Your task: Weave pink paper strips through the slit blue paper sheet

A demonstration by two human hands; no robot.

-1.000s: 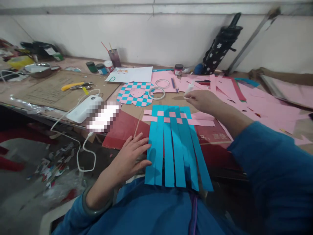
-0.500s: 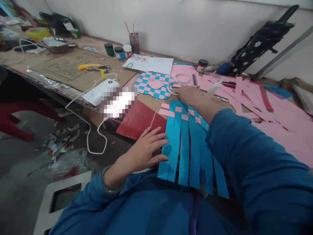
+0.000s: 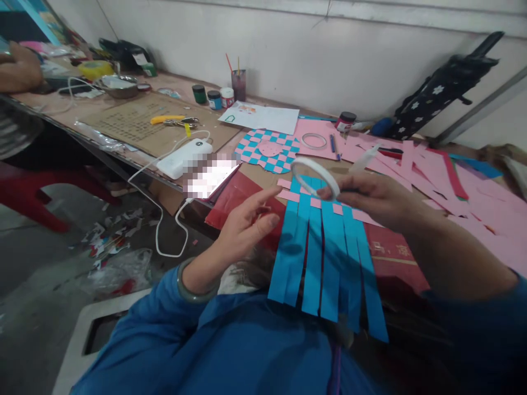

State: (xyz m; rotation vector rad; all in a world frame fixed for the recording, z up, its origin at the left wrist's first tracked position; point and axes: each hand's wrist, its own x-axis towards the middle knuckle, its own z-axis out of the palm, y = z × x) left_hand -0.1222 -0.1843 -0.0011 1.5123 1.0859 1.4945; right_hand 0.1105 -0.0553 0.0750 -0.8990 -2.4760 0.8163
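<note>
Pinched in my right hand [image 3: 366,195] is a roll of white tape [image 3: 317,169], held up above the far end of the blue paper strips [image 3: 313,269]. These strips hang toward my lap, and pink paper strips [image 3: 289,195] are woven across their far end. My left hand [image 3: 251,219] hovers to the left of the weaving, fingers apart and holding nothing. Beyond the tape lies a finished-looking pink and blue checkered paper piece [image 3: 250,145] with a pink round patch. A second tape roll [image 3: 313,141] rests flat on pink paper.
Left of me are a lit phone [image 3: 212,176], a white power bank [image 3: 185,158] with a cable, and yellow-handled pliers [image 3: 168,119]. Pink paper scraps [image 3: 489,219], a glue bottle [image 3: 364,160] and an umbrella [image 3: 442,90] are at right. Another person's arm [image 3: 20,68] shows far left.
My right hand has lifted the tape roll off the table and brought it nearer over the strips. My left hand has risen off the blue strips. The view has shifted slightly.
</note>
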